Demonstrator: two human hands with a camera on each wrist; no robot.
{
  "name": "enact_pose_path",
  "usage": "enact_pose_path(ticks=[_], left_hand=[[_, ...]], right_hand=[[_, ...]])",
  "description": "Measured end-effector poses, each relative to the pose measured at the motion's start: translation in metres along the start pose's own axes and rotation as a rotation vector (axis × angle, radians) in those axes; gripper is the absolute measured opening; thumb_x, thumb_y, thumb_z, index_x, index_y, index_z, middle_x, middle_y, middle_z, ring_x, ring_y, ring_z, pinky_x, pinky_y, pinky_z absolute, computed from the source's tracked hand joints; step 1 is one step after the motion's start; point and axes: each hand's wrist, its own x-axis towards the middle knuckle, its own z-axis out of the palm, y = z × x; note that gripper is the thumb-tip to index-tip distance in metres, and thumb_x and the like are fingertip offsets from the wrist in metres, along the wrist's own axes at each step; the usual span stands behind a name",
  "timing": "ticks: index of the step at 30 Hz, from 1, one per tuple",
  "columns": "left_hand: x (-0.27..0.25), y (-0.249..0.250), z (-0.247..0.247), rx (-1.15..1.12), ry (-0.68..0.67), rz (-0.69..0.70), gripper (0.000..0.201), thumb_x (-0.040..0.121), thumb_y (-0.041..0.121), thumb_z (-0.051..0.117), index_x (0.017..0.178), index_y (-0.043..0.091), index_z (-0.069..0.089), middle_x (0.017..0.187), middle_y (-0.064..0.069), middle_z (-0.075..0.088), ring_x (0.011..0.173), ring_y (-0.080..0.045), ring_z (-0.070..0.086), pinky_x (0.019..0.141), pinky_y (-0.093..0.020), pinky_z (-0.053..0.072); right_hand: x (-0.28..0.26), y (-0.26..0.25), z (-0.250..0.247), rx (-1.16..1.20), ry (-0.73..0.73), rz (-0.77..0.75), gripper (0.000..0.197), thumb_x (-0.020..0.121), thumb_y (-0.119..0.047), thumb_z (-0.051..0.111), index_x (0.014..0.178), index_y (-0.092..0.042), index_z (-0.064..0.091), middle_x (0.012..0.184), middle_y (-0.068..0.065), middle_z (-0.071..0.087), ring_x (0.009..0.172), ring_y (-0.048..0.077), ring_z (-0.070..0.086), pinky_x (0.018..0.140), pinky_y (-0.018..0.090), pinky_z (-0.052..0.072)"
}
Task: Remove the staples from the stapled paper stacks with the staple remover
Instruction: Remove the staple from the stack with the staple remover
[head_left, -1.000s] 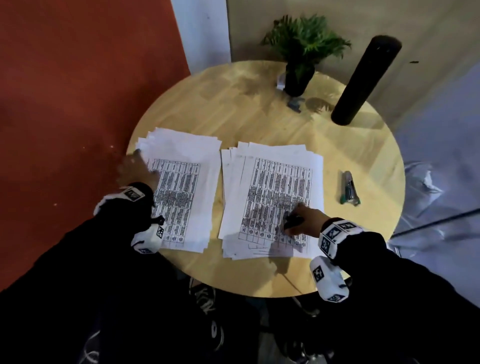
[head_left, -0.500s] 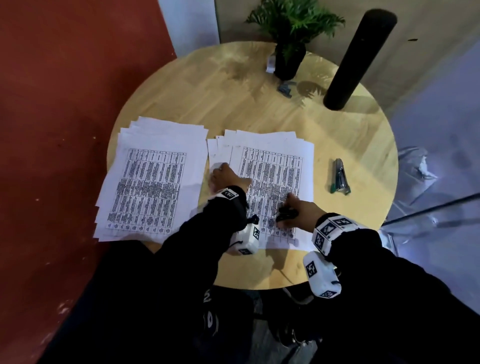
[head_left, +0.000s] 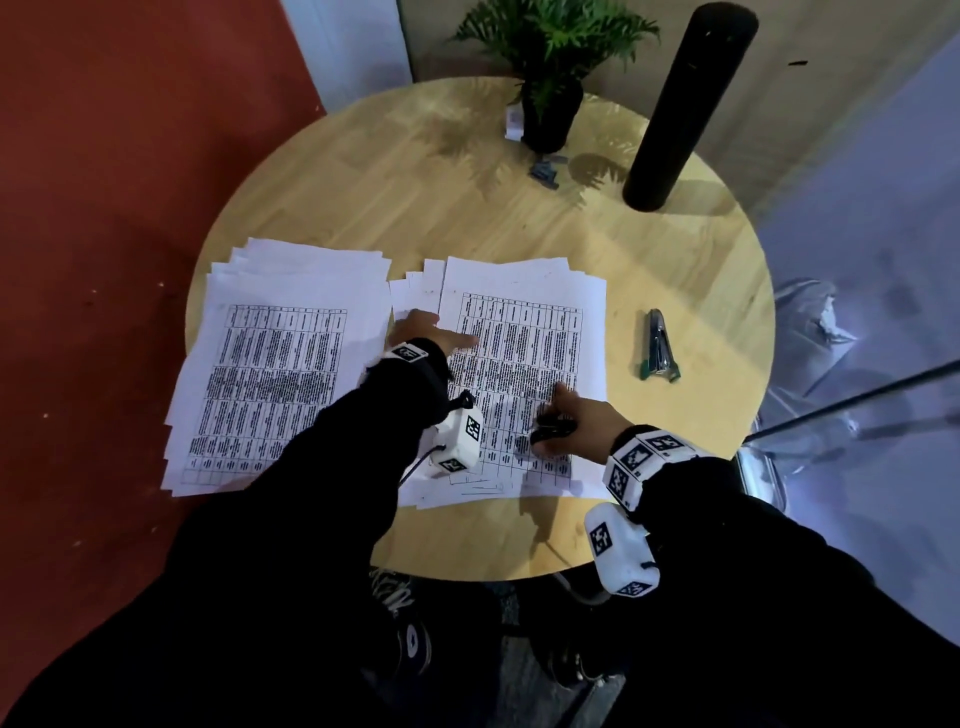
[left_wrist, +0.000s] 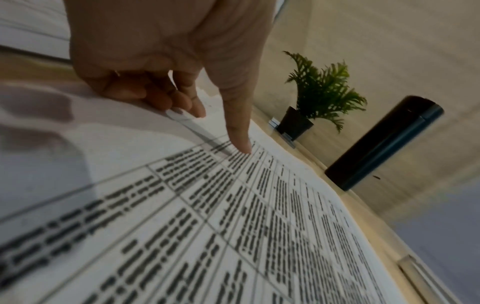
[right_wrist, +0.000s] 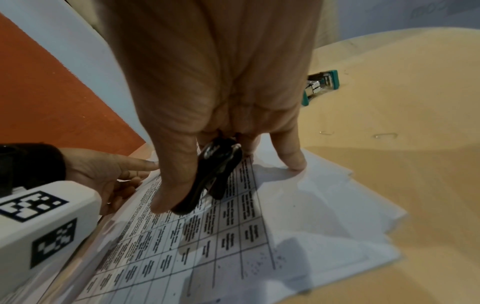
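Note:
Two piles of printed table sheets lie on the round wooden table: a left pile and a right pile. My left hand pinches the left edge of the right pile's top sheets, thumb on top and fingers curled under the lifted edge. My right hand rests on the near part of the same pile. It holds the black staple remover against its thumb, with one fingertip pressed on the paper. No staple is visible.
A green and metal stapler lies right of the right pile. At the back stand a potted plant and a tall black cylinder, with a small grey item between them. The left pile hangs over the table's edge.
My left hand left the left pile, crossed over, and took hold of the right pile's left edge. My right hand stayed on the right pile with the staple remover.

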Motion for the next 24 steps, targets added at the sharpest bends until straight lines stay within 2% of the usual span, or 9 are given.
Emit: enact_pose_path(ticks=[2,6,10,12,15,18,20,22,24], left_hand=[[0.003,-0.0006,-0.0017,-0.041,0.017,0.001,0.076,0.062,0.046,0.084,0.122,0.009,0.056,0.135,-0.01,0.053,0.12,-0.027,0.053,0.096,-0.04,0.049],[0.0015,0.001,0.0043,-0.096,0.029,0.007,0.054,0.077,0.034,0.076,0.118,0.007,0.054,0.128,-0.009,0.056,0.118,-0.026,0.053,0.098,-0.031,0.043],[-0.0009,-0.0009,0.0056,-0.192,0.049,0.001,0.065,0.078,0.029,0.076,0.13,0.008,0.042,0.132,-0.011,0.053,0.123,-0.027,0.049,0.101,-0.032,0.04],[0.0004,-0.0005,0.0042,-0.212,0.007,-0.007,0.064,0.078,0.033,0.075,0.13,0.011,0.046,0.133,-0.01,0.053,0.122,-0.027,0.05,0.101,-0.038,0.044],[0.0035,-0.0043,0.0029,-0.231,-0.006,0.005,0.031,0.076,0.036,0.077,0.094,0.016,0.062,0.11,-0.005,0.065,0.107,-0.025,0.06,0.092,-0.04,0.051],[0.0025,-0.0073,0.0038,-0.221,0.012,0.03,0.024,0.08,0.025,0.073,0.068,0.021,0.053,0.095,-0.004,0.065,0.104,-0.025,0.061,0.09,-0.033,0.049],[0.0014,-0.0065,0.0039,-0.164,0.052,0.044,0.013,0.083,0.022,0.07,0.082,0.019,0.057,0.11,-0.006,0.064,0.109,-0.025,0.059,0.091,-0.03,0.047],[0.0006,-0.0035,0.0057,-0.178,0.032,0.034,0.044,0.082,0.026,0.072,0.119,0.014,0.05,0.13,-0.009,0.054,0.116,-0.027,0.053,0.095,-0.038,0.048],[-0.0021,0.0005,0.008,-0.174,-0.026,0.05,0.073,0.079,0.03,0.075,0.138,0.014,0.034,0.142,-0.01,0.042,0.126,-0.03,0.046,0.097,-0.047,0.047]], right_hand=[[0.0004,0.0008,0.0005,0.005,0.001,0.001,0.072,0.081,-0.032,0.072,0.141,-0.012,0.038,0.148,0.002,0.037,0.127,0.021,0.046,0.105,0.027,0.035],[0.0013,0.0022,0.002,0.03,0.004,0.001,0.07,0.079,-0.031,0.073,0.139,-0.012,0.041,0.147,0.003,0.039,0.126,0.022,0.046,0.106,0.029,0.035],[0.0015,0.003,0.0016,0.01,0.006,-0.002,0.06,0.079,-0.033,0.073,0.13,-0.014,0.051,0.146,0.004,0.04,0.124,0.023,0.048,0.102,0.027,0.036],[0.0026,0.0044,0.0021,0.013,0.01,-0.001,0.058,0.078,-0.034,0.074,0.128,-0.014,0.053,0.145,0.004,0.042,0.123,0.023,0.049,0.102,0.027,0.036],[0.0038,0.0056,0.0027,0.005,0.007,-0.002,0.058,0.078,-0.035,0.074,0.128,-0.015,0.053,0.147,0.003,0.039,0.125,0.022,0.047,0.103,0.028,0.035],[0.0038,0.0061,0.0019,0.0,0.011,-0.002,0.058,0.079,-0.034,0.073,0.129,-0.015,0.052,0.149,0.003,0.037,0.126,0.022,0.046,0.104,0.027,0.035],[0.0031,0.0051,0.002,-0.017,0.017,-0.006,0.057,0.08,-0.034,0.072,0.13,-0.014,0.052,0.15,0.002,0.034,0.127,0.022,0.046,0.102,0.025,0.034],[0.0025,0.004,0.0025,-0.025,0.021,-0.01,0.057,0.08,-0.034,0.072,0.13,-0.014,0.052,0.152,0.0,0.029,0.128,0.022,0.045,0.101,0.024,0.034],[0.0024,0.0038,0.0028,-0.012,0.022,-0.008,0.058,0.08,-0.034,0.072,0.13,-0.014,0.053,0.151,0.0,0.032,0.127,0.022,0.045,0.102,0.025,0.034]])
